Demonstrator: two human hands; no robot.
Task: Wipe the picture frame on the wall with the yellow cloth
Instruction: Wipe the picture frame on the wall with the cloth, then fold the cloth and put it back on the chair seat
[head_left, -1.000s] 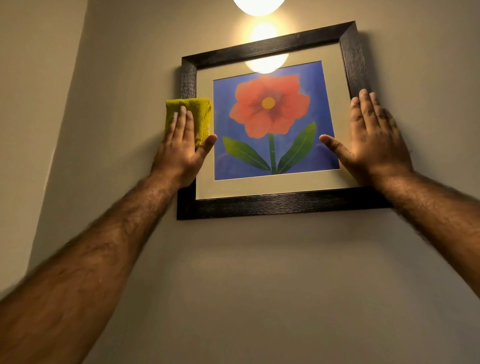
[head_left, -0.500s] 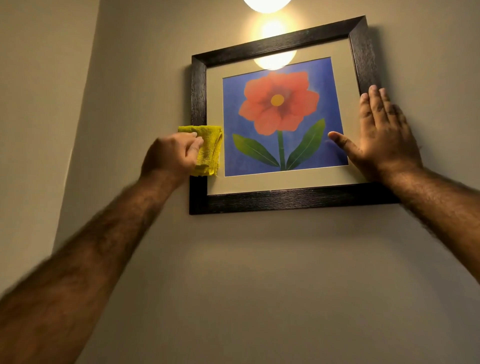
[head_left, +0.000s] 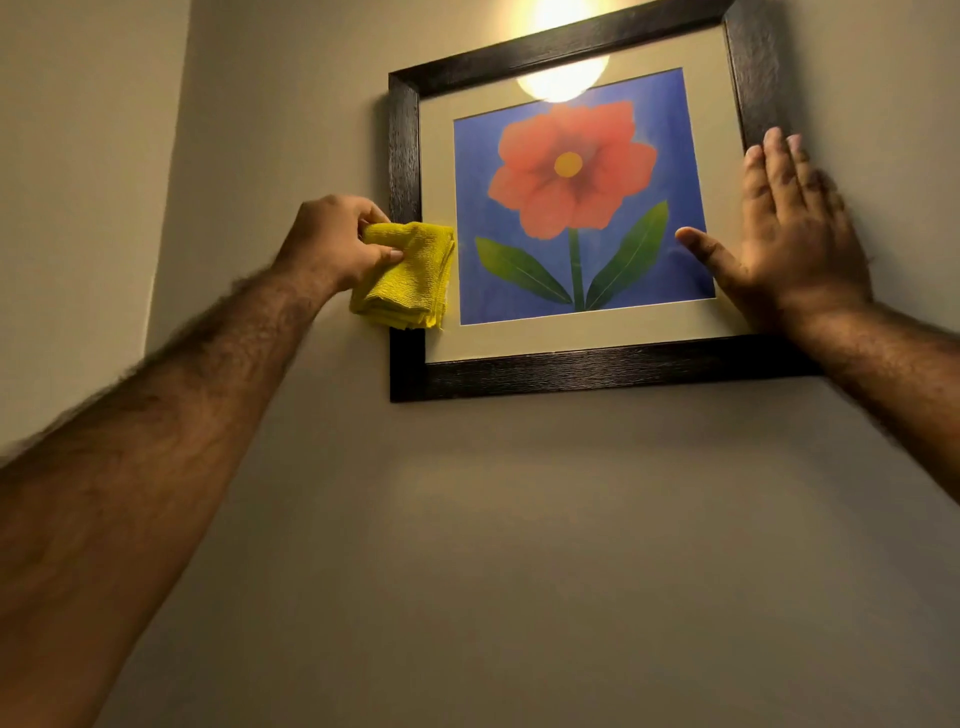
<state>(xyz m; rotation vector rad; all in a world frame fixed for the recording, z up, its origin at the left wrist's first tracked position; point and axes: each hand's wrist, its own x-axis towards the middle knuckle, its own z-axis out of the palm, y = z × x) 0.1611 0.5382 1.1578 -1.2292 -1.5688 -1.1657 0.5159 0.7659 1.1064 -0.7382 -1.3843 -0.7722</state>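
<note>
We saw the dark wooden picture frame hanging on the beige wall, a red flower print inside it. The left hand pinched the folded yellow cloth between thumb and fingers, over the frame's left rail. The right hand lay flat with fingers spread wide, pressing the frame's right side.

Left hand bunched the yellow cloth, seemingly lower.
</note>
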